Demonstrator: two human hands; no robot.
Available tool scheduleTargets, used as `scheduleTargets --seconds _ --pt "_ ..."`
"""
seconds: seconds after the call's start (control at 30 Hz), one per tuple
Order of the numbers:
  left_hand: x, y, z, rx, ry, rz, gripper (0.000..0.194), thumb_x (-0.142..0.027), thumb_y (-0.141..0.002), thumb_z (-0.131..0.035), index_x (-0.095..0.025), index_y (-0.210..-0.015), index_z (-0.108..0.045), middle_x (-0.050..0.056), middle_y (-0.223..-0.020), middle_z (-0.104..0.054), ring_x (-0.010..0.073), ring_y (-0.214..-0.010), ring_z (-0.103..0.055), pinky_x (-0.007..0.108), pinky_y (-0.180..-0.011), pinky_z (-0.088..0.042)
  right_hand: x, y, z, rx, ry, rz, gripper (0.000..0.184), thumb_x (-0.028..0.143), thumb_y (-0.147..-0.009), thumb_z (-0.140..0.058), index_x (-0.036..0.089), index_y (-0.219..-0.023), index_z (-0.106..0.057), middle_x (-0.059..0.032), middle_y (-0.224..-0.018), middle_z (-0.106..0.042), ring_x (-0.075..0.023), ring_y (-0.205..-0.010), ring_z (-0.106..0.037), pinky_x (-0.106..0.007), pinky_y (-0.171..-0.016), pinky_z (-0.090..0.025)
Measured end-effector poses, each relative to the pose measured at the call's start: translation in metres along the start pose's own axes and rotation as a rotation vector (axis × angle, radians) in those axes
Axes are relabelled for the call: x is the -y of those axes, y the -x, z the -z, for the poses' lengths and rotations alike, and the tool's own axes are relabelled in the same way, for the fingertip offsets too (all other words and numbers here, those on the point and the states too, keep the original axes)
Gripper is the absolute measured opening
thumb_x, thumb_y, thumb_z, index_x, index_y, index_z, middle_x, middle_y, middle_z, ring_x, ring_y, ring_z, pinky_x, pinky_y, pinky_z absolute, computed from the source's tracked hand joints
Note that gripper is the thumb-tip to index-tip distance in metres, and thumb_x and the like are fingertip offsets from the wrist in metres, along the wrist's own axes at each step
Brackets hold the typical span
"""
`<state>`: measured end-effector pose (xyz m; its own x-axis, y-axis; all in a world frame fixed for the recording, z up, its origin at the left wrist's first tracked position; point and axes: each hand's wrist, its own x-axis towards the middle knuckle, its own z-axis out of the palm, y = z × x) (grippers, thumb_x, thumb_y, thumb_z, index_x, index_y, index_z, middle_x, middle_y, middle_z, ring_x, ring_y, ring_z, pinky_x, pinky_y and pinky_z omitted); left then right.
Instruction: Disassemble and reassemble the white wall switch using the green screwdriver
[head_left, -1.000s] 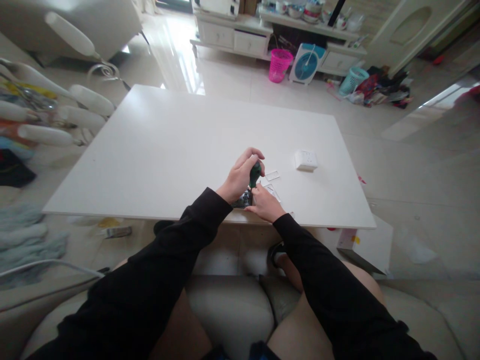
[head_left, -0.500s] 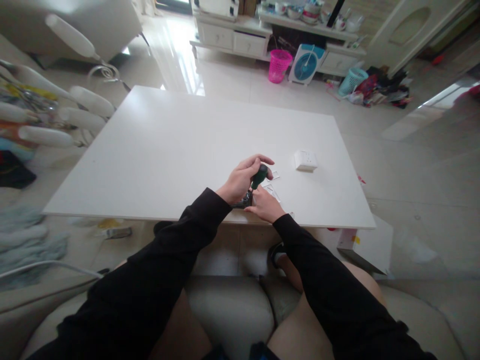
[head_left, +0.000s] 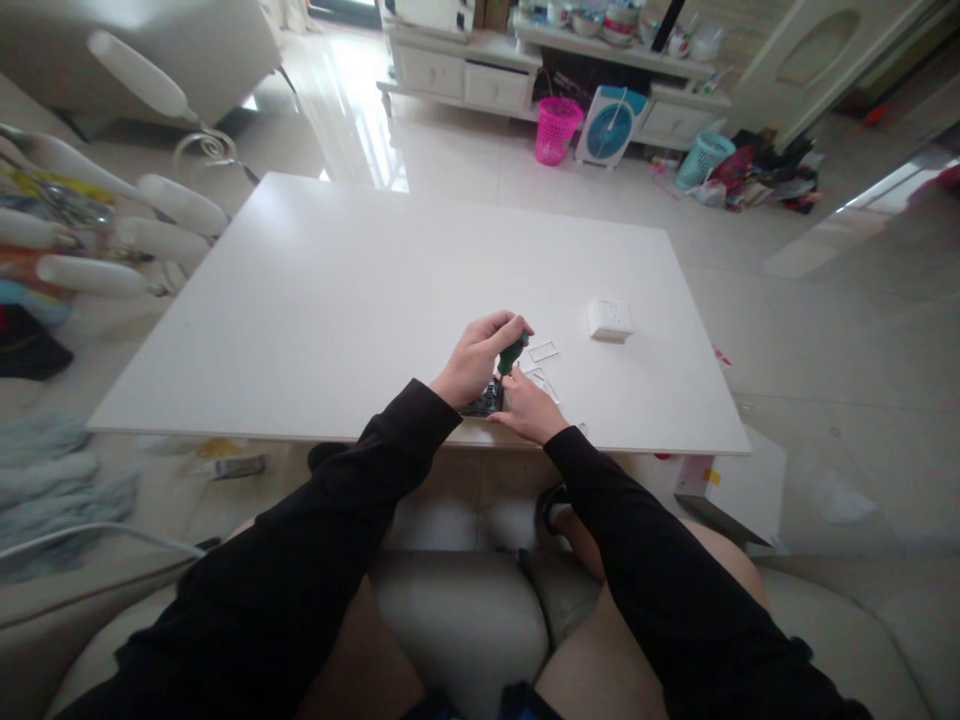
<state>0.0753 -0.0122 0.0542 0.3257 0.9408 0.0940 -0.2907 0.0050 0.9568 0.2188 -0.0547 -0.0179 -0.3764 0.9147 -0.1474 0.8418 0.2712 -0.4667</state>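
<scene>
My left hand (head_left: 480, 355) is closed around the dark green handle of a screwdriver (head_left: 511, 354). The screwdriver stands tilted, its lower end down by a small black part with metal bits (head_left: 487, 398) at the table's near edge. My right hand (head_left: 529, 408) grips that part from its right side, fingers close to the screwdriver's shaft. Just past the right hand lie two thin white rectangular frames (head_left: 543, 351), one partly covered by the fingers. Farther right sits a white box-mounted wall socket (head_left: 610, 318). The screwdriver's tip is hidden.
The white table (head_left: 337, 300) has its near edge just in front of my knees. Beyond it stand a pink basket (head_left: 557, 131), a blue-and-white fan (head_left: 608, 126) and a low white cabinet (head_left: 457, 80). A white metal rack (head_left: 180, 200) borders the table's left side.
My left hand has curled its fingers tighter around the screwdriver handle, which has shifted slightly left and down. One white frame is now uncovered. The right hand stays almost in place.
</scene>
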Motion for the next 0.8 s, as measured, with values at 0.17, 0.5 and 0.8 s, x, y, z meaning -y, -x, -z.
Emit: scheduleTargets --seconds 0.17,0.5,0.8 --pt "0.001 -0.001 0.002 0.024 -0.044 -0.033 0.046 -0.058 -0.098 -0.054 -0.017 -0.084 -0.07 0.005 -0.077 -0.066 0.0142 -0.074 -0.061 0.028 -0.071 -0.048 0.0 0.0 0.001 0.014 0.025 -0.013 0.059 0.035 -0.08 -0.088 0.015 -0.128 -0.059 -0.0131 -0.131 -0.055 -0.028 -0.114 -0.064 -0.04 -0.1 -0.054" --pt "0.007 0.006 -0.01 -0.004 -0.065 -0.006 0.025 -0.042 -0.095 -0.064 -0.02 -0.089 -0.053 -0.002 -0.075 -0.059 0.0101 -0.068 -0.053 0.024 -0.067 -0.044 -0.002 -0.001 0.0 0.023 0.02 0.002 0.051 0.035 -0.083 -0.086 0.01 -0.121 -0.063 -0.0161 -0.126 -0.058 -0.0314 -0.119 -0.061 -0.045 -0.105 -0.052" --pt "0.002 0.001 -0.004 0.009 -0.095 -0.036 0.045 -0.06 -0.092 -0.065 -0.016 -0.083 -0.066 0.003 -0.076 -0.062 0.011 -0.065 -0.052 0.026 -0.059 -0.041 -0.003 -0.001 0.0 0.016 0.013 0.005 0.056 0.036 -0.081 -0.087 0.015 -0.125 -0.061 -0.0134 -0.13 -0.058 -0.03 -0.122 -0.061 -0.042 -0.104 -0.053"
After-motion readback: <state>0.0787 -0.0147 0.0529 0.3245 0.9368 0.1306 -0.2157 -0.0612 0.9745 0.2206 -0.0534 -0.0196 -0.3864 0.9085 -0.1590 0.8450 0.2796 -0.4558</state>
